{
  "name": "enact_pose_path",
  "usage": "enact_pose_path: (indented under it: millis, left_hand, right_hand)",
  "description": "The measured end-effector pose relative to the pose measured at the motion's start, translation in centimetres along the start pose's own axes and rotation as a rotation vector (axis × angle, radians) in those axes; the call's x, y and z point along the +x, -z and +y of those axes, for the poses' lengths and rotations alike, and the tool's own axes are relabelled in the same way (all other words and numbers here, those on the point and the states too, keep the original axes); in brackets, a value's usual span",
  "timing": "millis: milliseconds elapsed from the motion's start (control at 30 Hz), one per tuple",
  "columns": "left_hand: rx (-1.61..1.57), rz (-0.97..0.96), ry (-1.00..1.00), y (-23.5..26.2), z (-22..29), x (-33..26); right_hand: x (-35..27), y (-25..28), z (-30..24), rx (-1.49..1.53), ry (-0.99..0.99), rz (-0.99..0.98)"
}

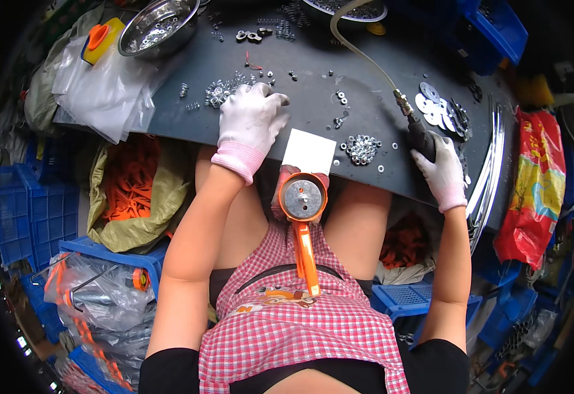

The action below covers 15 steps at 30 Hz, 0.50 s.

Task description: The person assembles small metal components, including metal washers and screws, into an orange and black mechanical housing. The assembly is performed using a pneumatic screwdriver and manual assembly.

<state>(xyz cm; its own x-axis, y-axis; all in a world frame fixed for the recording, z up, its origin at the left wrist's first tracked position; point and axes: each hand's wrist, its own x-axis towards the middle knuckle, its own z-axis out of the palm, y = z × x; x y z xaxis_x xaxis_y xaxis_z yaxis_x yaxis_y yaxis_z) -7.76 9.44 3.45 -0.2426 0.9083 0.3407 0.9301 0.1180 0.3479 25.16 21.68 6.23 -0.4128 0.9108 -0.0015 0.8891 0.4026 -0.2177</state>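
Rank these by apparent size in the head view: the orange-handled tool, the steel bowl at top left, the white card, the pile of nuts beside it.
1. Orange-handled tool, nearest the camera, which may inflate it
2. Steel bowl
3. White card
4. Pile of nuts

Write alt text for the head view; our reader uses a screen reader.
A person's gloved left hand rests on small metal parts on a dark table, while the right hand grips a hose-fed tool. An orange-handled part lies in their lap.

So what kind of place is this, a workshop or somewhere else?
Most likely a small assembly workshop. The dark worktable is strewn with nuts and washers, the right hand holds an air-hose tool, and blue crates stand around.
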Motion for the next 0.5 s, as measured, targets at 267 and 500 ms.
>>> enact_pose_path:
  millis: [267,500]
  left_hand:
    - [-0.13,-0.279,-0.298,-2.8,3.0,4.2]
    - [-0.148,-0.309,-0.313,-3.1,3.3,4.4]
  right_hand:
    - [-3.0,5.2,-4.1,1.395,-0.147,0.283]
    - [-3.1,3.8,-5.1,2.512,0.293,-0.081]
